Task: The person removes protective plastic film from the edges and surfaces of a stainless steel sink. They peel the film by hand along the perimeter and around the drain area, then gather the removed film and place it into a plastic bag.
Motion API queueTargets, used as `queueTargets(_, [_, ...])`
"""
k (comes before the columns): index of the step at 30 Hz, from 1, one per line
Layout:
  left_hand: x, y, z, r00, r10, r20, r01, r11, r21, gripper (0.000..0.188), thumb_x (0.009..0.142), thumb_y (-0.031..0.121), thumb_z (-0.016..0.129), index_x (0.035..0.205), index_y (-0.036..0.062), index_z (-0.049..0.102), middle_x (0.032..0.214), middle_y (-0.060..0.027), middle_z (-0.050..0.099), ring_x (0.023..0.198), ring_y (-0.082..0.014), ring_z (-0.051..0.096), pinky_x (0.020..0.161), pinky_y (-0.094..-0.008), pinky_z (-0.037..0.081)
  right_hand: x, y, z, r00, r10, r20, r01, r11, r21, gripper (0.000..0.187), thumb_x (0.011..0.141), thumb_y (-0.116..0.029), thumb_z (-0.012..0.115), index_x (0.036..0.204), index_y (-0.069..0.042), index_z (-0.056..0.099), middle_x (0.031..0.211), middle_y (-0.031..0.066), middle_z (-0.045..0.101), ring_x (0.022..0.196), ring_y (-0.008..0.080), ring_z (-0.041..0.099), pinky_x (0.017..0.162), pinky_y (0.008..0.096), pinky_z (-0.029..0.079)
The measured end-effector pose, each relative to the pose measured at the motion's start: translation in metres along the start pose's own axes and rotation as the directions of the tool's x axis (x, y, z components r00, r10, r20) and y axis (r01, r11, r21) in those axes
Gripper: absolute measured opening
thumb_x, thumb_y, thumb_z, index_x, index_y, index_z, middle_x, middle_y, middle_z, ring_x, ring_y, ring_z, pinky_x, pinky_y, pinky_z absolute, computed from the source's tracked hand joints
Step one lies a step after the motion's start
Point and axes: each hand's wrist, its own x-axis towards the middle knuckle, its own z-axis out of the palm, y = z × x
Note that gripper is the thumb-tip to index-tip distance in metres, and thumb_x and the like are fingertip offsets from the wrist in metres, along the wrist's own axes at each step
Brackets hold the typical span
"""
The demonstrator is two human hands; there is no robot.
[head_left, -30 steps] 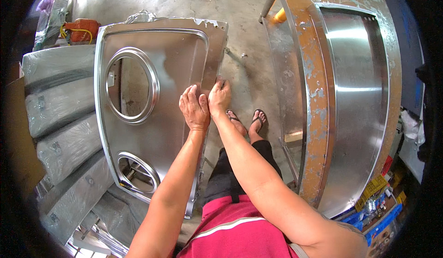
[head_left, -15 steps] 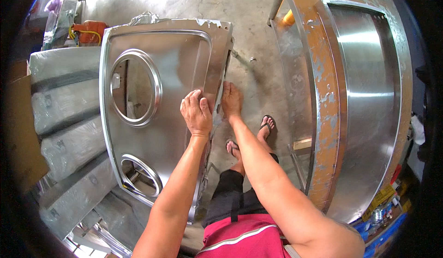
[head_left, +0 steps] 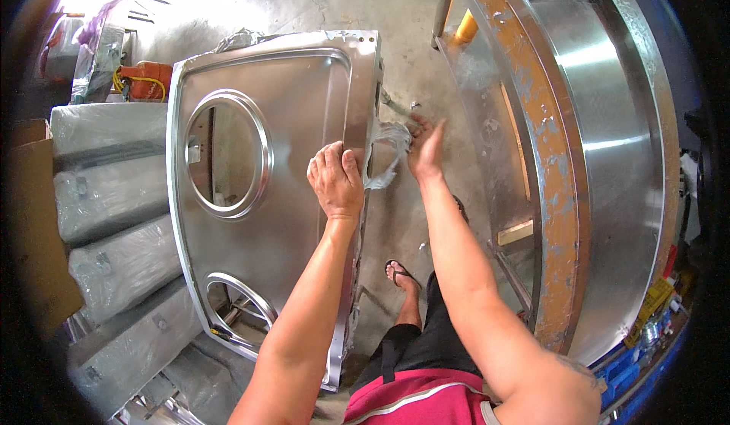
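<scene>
A stainless steel panel (head_left: 304, 98) with two rimmed round openings lies in front of me. My left hand (head_left: 337, 182) rests on its right-hand border, fingers laid on the metal and thumb apart, holding nothing. A strip of thin clear plastic film (head_left: 388, 155) stretches from the panel's right edge to my right hand (head_left: 427, 150). That hand is off the panel, and its fingertips have the film; the exact pinch is partly hidden.
To the right stands a worn brown frame (head_left: 559, 220) around a second steel panel (head_left: 616, 174). Film-wrapped grey blocks (head_left: 114, 204) stack at the left, with an orange cylinder (head_left: 146, 81) behind them. Blue bins (head_left: 627, 379) sit at the lower right.
My right hand has moved right, away from the panel's edge, drawing out film that now shows. My left hand stays on the panel. One foot has shifted.
</scene>
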Motion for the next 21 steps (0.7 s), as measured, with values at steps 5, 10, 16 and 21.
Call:
queueTargets(5, [0.001, 0.001, 0.001, 1.000, 0.021, 0.017, -0.021, 0.999, 0.044, 0.044, 0.108, 0.041, 0.038, 0.122, 0.0057, 0.061, 0.118, -0.0150, 0.063, 0.116, -0.0360, 0.056, 0.104, -0.0474, 0.039, -0.024, 0.001, 0.030, 0.914, -0.356, 0.195, 0.402, 0.729, -0.553, 0.069, 0.109, -0.056, 0.036, 0.126, 0.005, 0.061, 0.129, 0.0185, 0.062, 0.120, 0.0302, 0.055, 0.109, 0.0379, 0.038])
queueTargets(10, [0.001, 0.002, 0.001, 1.000, 0.019, 0.024, -0.020, 0.998, 0.061, 0.045, 0.108, 0.041, 0.038, 0.123, 0.0054, 0.060, 0.118, -0.0151, 0.063, 0.116, -0.0360, 0.056, 0.104, -0.0472, 0.039, -0.002, 0.012, 0.077, 0.918, -0.331, 0.217, 0.390, 0.852, -0.350, 0.058, 0.110, -0.049, 0.042, 0.111, 0.003, 0.067, 0.101, 0.0164, 0.072, 0.096, 0.0258, 0.065, 0.090, 0.0383, 0.050])
queueTargets(16, [0.000, 0.001, 0.002, 0.998, 0.006, 0.056, -0.009, 0.999, 0.049, 0.044, 0.108, 0.041, 0.039, 0.123, 0.0053, 0.060, 0.118, -0.0146, 0.063, 0.116, -0.0355, 0.056, 0.104, -0.0469, 0.039, 0.009, 0.025, 0.050, 0.931, -0.364, 0.010, 0.278, 0.690, -0.668, 0.049, 0.107, -0.039, 0.047, 0.094, 0.003, 0.069, 0.086, 0.0234, 0.069, 0.082, 0.0374, 0.066, 0.079, 0.0449, 0.050])
queueTargets(21, [0.001, 0.000, 0.003, 0.998, 0.001, 0.063, -0.004, 0.999, 0.051, 0.046, 0.108, 0.042, 0.038, 0.124, 0.0052, 0.060, 0.118, -0.0145, 0.063, 0.116, -0.0353, 0.056, 0.104, -0.0467, 0.039, -0.009, 0.027, 0.033, 0.988, -0.144, -0.063, 0.103, 0.895, -0.433, 0.033, 0.105, -0.030, 0.055, 0.110, 0.002, 0.062, 0.107, 0.0191, 0.068, 0.099, 0.0251, 0.062, 0.088, 0.0394, 0.049])
